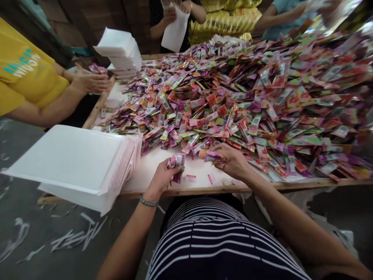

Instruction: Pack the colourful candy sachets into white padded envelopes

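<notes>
My left hand is closed around a few small purple and pink packets above the near edge of the table. To its right, my right hand grips another purple packet at the front of the heap. A large pile of small, colourful, shiny packets in red, purple, green and orange covers most of the table. Between my hands, two small red-and-white labels lie on the white tabletop.
A stack of white padded envelopes overhangs the table's left corner. Another white stack stands farther back. At left, a person in a yellow shirt holds packets; other people work across the table. Paper strips litter the floor.
</notes>
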Motion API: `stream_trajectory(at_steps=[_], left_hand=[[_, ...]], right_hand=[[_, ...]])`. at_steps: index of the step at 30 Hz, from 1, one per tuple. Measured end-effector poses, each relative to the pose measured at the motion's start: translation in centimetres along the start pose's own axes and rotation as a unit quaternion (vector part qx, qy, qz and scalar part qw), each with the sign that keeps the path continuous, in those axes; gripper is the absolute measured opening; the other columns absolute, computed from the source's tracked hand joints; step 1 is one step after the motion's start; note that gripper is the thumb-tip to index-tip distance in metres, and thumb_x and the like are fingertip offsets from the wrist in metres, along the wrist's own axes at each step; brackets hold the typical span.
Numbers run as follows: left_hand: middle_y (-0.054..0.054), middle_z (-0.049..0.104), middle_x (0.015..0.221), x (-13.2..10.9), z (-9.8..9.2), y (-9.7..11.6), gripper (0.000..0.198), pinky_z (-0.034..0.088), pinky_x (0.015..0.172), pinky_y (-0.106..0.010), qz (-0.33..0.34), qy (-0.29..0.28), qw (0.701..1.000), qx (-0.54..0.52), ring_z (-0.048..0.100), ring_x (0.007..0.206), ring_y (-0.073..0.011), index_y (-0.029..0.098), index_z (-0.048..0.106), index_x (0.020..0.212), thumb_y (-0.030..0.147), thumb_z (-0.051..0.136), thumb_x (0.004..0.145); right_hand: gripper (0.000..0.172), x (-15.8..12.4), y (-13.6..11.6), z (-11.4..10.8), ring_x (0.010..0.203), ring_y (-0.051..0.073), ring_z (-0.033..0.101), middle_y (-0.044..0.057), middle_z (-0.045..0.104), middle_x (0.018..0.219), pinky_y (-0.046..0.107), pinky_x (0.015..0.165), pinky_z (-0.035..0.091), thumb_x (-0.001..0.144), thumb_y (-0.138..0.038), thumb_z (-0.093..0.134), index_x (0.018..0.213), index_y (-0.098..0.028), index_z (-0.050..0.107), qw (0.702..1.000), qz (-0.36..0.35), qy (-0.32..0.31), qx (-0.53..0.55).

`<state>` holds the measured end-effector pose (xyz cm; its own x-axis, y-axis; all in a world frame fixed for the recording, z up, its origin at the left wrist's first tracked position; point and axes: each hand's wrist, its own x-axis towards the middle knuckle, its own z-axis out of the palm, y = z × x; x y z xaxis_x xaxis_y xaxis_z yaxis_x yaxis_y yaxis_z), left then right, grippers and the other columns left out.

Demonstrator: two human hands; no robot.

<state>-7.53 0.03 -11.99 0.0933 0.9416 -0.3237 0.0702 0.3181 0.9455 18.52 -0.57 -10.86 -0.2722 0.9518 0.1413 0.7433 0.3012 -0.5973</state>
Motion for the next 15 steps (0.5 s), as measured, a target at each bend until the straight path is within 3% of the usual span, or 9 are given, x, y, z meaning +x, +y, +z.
stream_trajectory(at_steps=[2, 3, 6, 9, 12, 15], left_hand=[[-0.001, 0.066, 0.067, 0.0, 0.8, 0.1, 0.037, 0.049, 0.060, -0.026, -0.009, 0.006, 0.997, -0.074, 0.063, 0.062, -0.0156, 0.015, 0.060, 0.079, 0.034, 0.082, 0.055], [-0.001, 0.066, 0.065, 0.0, 1.1, 0.2, 0.039, 0.049, 0.058, -0.025, -0.009, 0.015, 0.995, -0.094, 0.064, 0.061, -0.0154, 0.015, 0.059, 0.078, 0.034, 0.083, 0.054], [0.001, 0.064, 0.062, -0.1, 1.5, 0.4, 0.041, 0.049, 0.055, -0.023, -0.003, 0.049, 0.990, -0.129, 0.064, 0.057, -0.0140, 0.016, 0.056, 0.076, 0.033, 0.085, 0.051], [0.003, 0.064, 0.063, -0.4, 1.4, 0.2, 0.043, 0.051, 0.056, -0.023, 0.002, 0.060, 0.985, -0.159, 0.063, 0.056, -0.0124, 0.016, 0.059, 0.081, 0.033, 0.085, 0.051], [0.002, 0.064, 0.064, -0.5, 1.4, -0.1, 0.044, 0.052, 0.058, -0.024, -0.001, 0.069, 0.981, -0.182, 0.062, 0.056, -0.0115, 0.015, 0.061, 0.081, 0.034, 0.086, 0.050], [0.002, 0.065, 0.064, -0.4, 1.6, -0.5, 0.044, 0.053, 0.058, -0.026, -0.018, 0.094, 0.978, -0.188, 0.063, 0.056, -0.0131, 0.014, 0.060, 0.078, 0.033, 0.086, 0.048]], right_hand=[[0.015, 1.7, -0.5, 0.3, 0.093, 0.020, 0.063, 0.009, 0.058, 0.132, 0.025, 0.065, 0.043, 0.078, -0.017, 0.056, 0.088, -0.020, 0.068, 0.994, -0.051, -0.018, -0.093], [0.018, 2.5, -0.6, 0.4, 0.093, 0.019, 0.063, 0.009, 0.055, 0.136, 0.025, 0.065, 0.042, 0.081, -0.015, 0.054, 0.091, -0.020, 0.067, 0.987, -0.065, -0.048, -0.136], [0.024, 4.4, -0.8, 0.7, 0.083, 0.018, 0.063, 0.010, 0.067, 0.114, 0.025, 0.063, 0.037, 0.083, -0.009, 0.047, 0.095, -0.019, 0.066, 0.968, -0.081, -0.111, -0.212], [0.015, 4.9, -0.5, 0.8, 0.080, 0.018, 0.061, 0.007, 0.069, 0.087, 0.025, 0.063, 0.033, 0.084, -0.015, 0.050, 0.089, -0.018, 0.064, 0.975, -0.065, -0.078, -0.198], [0.008, 4.6, -0.2, 1.0, 0.078, 0.016, 0.060, 0.005, 0.067, 0.085, 0.024, 0.063, 0.033, 0.082, -0.018, 0.053, 0.082, -0.019, 0.061, 0.986, -0.061, -0.054, -0.145], [0.009, 4.3, -0.3, 1.4, 0.081, 0.016, 0.060, 0.005, 0.067, 0.088, 0.023, 0.067, 0.035, 0.081, -0.013, 0.053, 0.079, -0.019, 0.061, 0.981, -0.092, -0.102, -0.139]])
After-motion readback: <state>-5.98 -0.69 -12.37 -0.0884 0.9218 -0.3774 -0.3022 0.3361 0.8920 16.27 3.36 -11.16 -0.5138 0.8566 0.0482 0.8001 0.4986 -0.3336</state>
